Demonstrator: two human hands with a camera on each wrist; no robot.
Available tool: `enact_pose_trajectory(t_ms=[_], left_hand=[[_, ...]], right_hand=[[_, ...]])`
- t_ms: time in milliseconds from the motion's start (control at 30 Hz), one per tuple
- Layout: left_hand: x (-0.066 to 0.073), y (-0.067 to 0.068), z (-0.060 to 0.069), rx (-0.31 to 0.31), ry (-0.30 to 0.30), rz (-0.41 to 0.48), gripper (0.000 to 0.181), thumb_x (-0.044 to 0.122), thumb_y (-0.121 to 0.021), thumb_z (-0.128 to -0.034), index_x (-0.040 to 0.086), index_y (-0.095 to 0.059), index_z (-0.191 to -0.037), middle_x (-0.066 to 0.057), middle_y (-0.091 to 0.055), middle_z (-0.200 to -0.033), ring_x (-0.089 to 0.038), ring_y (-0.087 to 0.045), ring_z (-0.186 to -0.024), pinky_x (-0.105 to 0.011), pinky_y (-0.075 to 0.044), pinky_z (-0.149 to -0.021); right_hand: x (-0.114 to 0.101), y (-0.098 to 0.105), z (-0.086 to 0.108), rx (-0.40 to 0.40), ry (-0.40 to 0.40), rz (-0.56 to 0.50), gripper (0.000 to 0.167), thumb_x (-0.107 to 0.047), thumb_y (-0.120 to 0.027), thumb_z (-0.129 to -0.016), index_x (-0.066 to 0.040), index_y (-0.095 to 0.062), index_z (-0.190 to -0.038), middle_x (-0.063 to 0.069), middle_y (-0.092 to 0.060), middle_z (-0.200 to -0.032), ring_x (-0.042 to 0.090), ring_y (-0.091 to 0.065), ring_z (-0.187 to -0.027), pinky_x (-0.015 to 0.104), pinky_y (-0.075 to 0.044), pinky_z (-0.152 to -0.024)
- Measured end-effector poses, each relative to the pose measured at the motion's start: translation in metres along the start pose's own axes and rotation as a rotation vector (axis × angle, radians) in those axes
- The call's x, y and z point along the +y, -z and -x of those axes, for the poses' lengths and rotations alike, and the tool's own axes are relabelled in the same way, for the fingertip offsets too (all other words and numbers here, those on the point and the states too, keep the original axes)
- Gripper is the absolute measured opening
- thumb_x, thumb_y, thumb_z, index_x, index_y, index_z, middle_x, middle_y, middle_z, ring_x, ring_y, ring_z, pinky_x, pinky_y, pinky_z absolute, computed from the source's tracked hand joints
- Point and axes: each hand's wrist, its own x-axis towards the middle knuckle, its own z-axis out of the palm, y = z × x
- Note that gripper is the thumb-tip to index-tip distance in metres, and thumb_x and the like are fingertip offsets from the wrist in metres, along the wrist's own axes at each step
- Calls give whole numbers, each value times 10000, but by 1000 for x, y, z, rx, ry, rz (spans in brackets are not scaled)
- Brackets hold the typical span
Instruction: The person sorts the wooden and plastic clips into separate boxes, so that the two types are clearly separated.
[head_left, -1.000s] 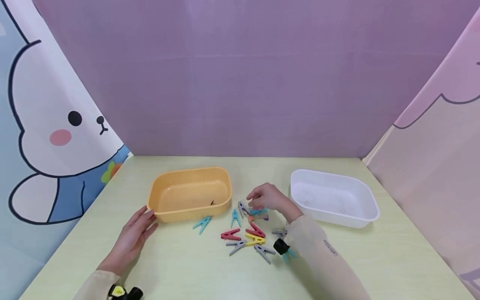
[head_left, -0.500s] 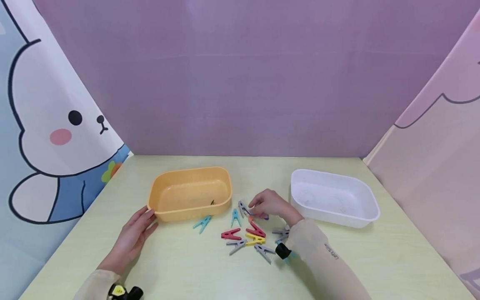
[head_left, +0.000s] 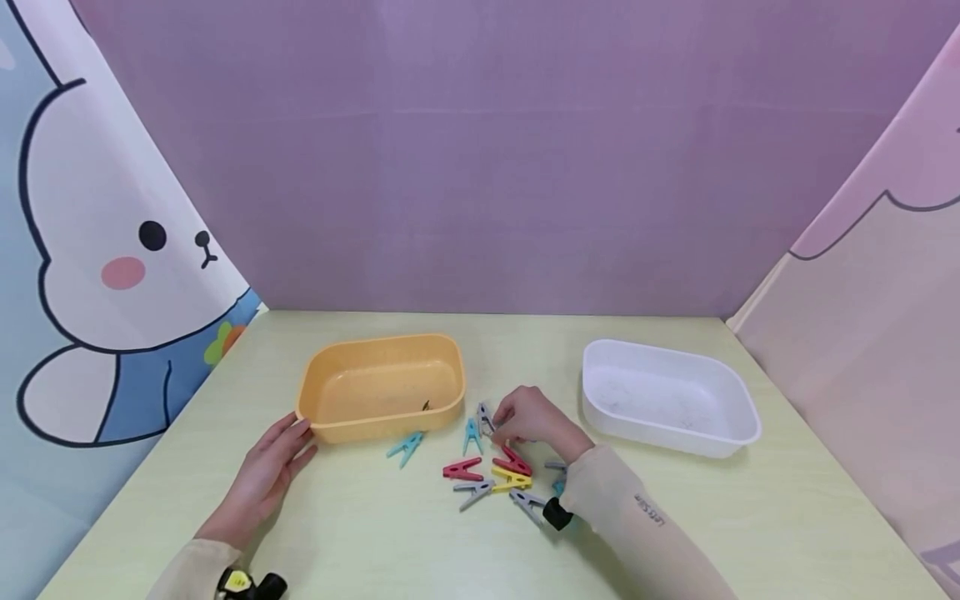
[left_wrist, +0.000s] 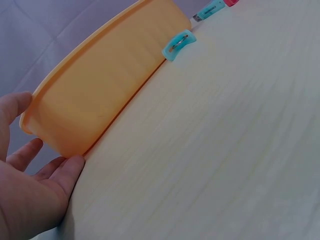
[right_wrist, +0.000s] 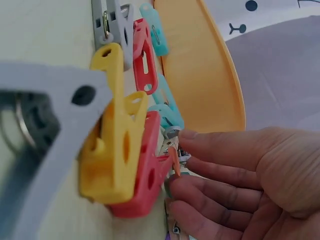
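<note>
My left hand (head_left: 262, 475) rests its fingers against the near left corner of the yellow-orange basin (head_left: 382, 429), touching rim and base in the left wrist view. My right hand (head_left: 536, 421) reaches down into loose plastic clothespins, fingers bent. In the right wrist view its thumb and fingers surround small orange (right_wrist: 175, 161) and silvery pieces; whether they pinch one cannot be seen. Around it lie a grey clothespin (head_left: 484, 417), a light blue clothespin (head_left: 472, 435), red clothespins (head_left: 512, 461) and a yellow clothespin (head_left: 512, 478).
A white basin (head_left: 667, 437) stands right of the right hand. A small dark thing (head_left: 426, 406) is inside the yellow-orange basin. Another light blue clothespin (head_left: 406, 447) lies before that basin. More grey clothespins (head_left: 476, 493) lie nearer, some partly behind the right sleeve. A purple backdrop (head_left: 480, 167) rises behind.
My right hand has come down and slightly nearer, now covering the light blue and orange pieces seen earlier. Its sleeve has shifted left. My left hand stays at the basin corner.
</note>
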Motion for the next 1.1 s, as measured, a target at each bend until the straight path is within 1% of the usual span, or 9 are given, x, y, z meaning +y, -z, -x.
enact_pose_trajectory(t_ms=[167,367,600,733,933,1100], left_hand=[[0,0,0,5,10,-3,812,417,-529,-1027,103,-52,-1604,-122,-150,-1621,91,-540,-1065,-250,-404,-1070],[1,-1,0,7,12,2,812,413,-532,-1027,106,-49,-1604,-119,-140,-1624,89,-538,-1062,-254,-400,-1074],[0,-1,0,15,19,9,791,386,-528,-1035,97,-58,-1602,-110,-161,-1612,65,-532,-1087,-246,-410,-1072],[0,-1,-1,14,16,13,784,381,-524,-1037,98,-61,-1602,-110,-159,-1613,70,-535,-1083,-238,-417,-1064],[0,-1,-1,7,17,4,801,402,-521,-1034,105,-44,-1604,-122,-136,-1629,73,-526,-1086,-249,-400,-1077],[0,-2,0,20,28,14,790,392,-531,-1031,108,-67,-1604,-112,-158,-1620,63,-533,-1091,-244,-410,-1072]], right_hand=[[-5,-2,2,1,7,35,162,-64,-856,-766,-50,-750,-887,-9,-663,-743,124,-593,-629,232,-534,-577],[-4,-3,2,-9,-3,30,146,-49,-852,-760,-53,-760,-873,-9,-667,-718,121,-594,-613,229,-526,-561],[0,-3,0,-60,-30,47,154,-67,-864,-745,-89,-774,-868,-25,-682,-749,129,-596,-639,245,-524,-562],[2,-2,-1,-77,-18,59,138,-79,-863,-751,-101,-781,-859,-36,-690,-753,126,-600,-652,244,-520,-562],[4,1,-1,-97,-4,40,95,-64,-846,-761,-101,-783,-821,-38,-690,-716,110,-594,-613,224,-498,-531],[8,6,-1,-104,6,-3,52,-47,-809,-794,-76,-778,-824,-14,-690,-699,130,-621,-592,258,-548,-555]])
